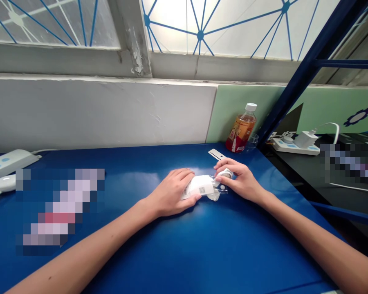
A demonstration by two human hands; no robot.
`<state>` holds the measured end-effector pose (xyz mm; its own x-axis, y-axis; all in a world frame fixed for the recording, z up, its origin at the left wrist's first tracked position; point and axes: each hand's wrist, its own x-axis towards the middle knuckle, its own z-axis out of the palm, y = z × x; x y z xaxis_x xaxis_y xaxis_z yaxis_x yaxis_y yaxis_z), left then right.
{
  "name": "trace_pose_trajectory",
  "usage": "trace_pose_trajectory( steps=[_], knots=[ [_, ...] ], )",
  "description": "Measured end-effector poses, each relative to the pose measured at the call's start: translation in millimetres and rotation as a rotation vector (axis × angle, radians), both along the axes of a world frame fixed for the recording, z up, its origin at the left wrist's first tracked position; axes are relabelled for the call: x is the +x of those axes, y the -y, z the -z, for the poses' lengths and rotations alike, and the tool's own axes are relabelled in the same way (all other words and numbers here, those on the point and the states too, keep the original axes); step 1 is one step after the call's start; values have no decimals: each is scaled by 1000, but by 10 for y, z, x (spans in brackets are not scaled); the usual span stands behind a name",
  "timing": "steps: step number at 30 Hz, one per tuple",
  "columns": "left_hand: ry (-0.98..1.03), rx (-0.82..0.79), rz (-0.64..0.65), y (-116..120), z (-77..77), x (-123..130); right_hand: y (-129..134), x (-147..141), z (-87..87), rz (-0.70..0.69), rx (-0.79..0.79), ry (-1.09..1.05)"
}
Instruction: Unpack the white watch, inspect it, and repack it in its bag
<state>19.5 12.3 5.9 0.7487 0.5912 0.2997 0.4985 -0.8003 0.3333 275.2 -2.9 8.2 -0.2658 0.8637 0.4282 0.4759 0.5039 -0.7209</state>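
Observation:
My left hand (176, 192) is wrapped round a small white packet (201, 185) that has fine print and a square code on it. The packet lies low over the blue table. At the packet's right end, my right hand (241, 179) pinches a white rounded item (225, 174), which looks like a coiled cable, though the fingers partly cover it. Crumpled clear plastic (214, 196) shows between the two hands, just below the white item. Behind my right fingers lies a flat white strip (216, 154) with a dark slot.
A bottle of amber drink (241, 130) with a white cap stands by the wall, a clear cup (252, 141) beside it. On the left lie a power strip (10, 163) and a blurred-out object (64, 204). A blue metal post (294, 81) rises at the right, before another power strip (294, 146).

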Motion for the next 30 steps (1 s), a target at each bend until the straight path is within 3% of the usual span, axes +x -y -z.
trace_pose_trajectory(
  steps=[8,15,18,26,30],
  knots=[
    [10,-15,-10,8,-8,10,25,-24,7,-258,-323,-388],
    [-17,14,-18,12,0,11,-11,33,-123,-53,-384,-678],
    [-27,20,-7,24,3,11,-9,86,-214,-20,-393,-659],
    [-122,-11,-23,74,-56,12,81,95,-301,-51,-239,-266],
    [-209,-36,-23,82,-92,16,123,30,-299,-117,-421,-484]
  ],
)
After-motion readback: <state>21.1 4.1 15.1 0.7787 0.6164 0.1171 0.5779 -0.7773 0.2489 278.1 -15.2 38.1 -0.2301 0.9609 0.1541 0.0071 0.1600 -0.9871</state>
